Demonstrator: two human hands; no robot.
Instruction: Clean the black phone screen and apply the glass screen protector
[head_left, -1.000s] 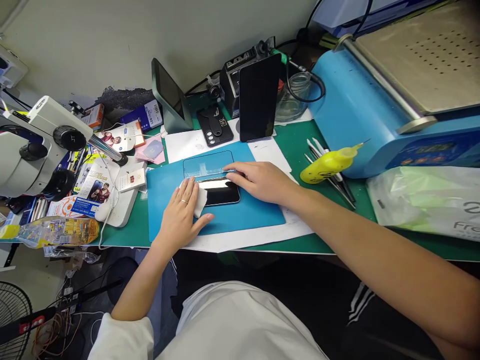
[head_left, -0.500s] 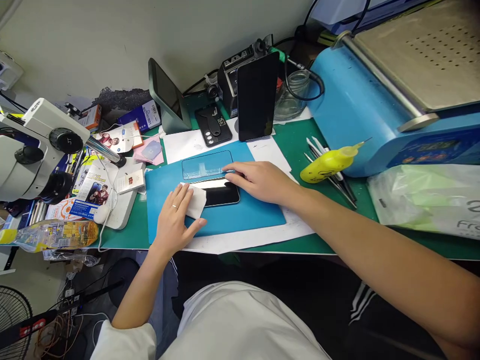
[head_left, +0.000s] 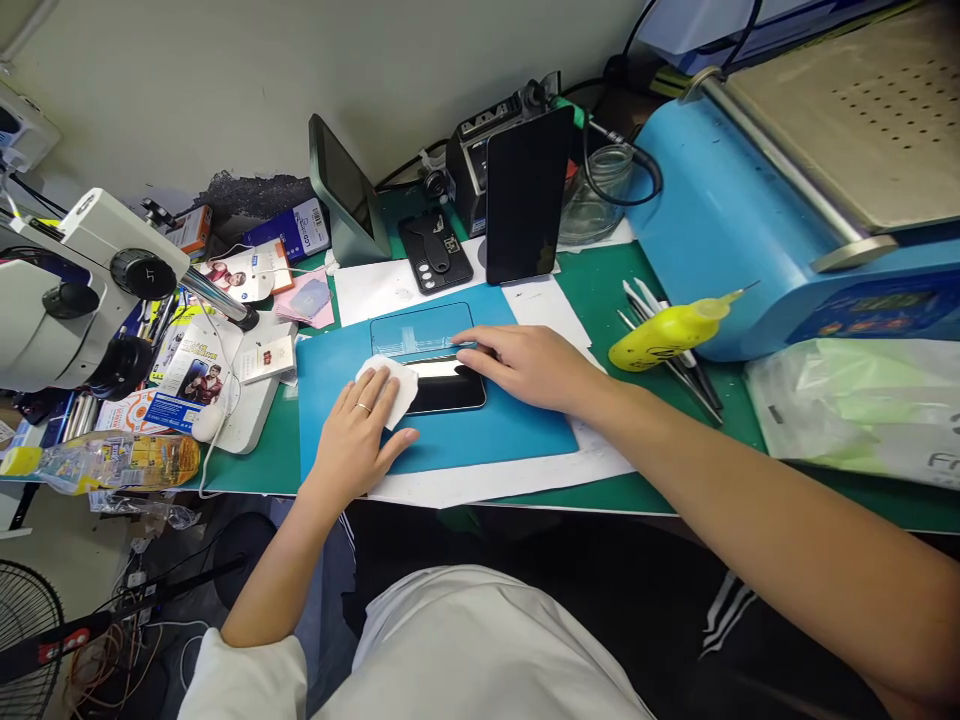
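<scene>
A smartphone lies face up on the blue work mat, its dark screen partly covered. My left hand rests flat, thumb spread, with its fingertips pressing a white wipe over the phone's left end. At the phone's far right edge is my right hand, fingers bent and thumb tip against the edge; its grip underneath is partly hidden. Just behind the phone lies a clear, black-rimmed screen glass with whitish streaks, close to the right fingertips.
Behind the mat are a black phone case and an upright dark tablet-like screen. Right stand a yellow squeeze bottle, several tweezers and a blue machine. A microscope and a drink bottle are at left.
My left hand has slid slightly on the phone, and the wipe has shifted and spread beneath its fingertips. The right hand stays at the phone's edge. The whole view has shifted a little.
</scene>
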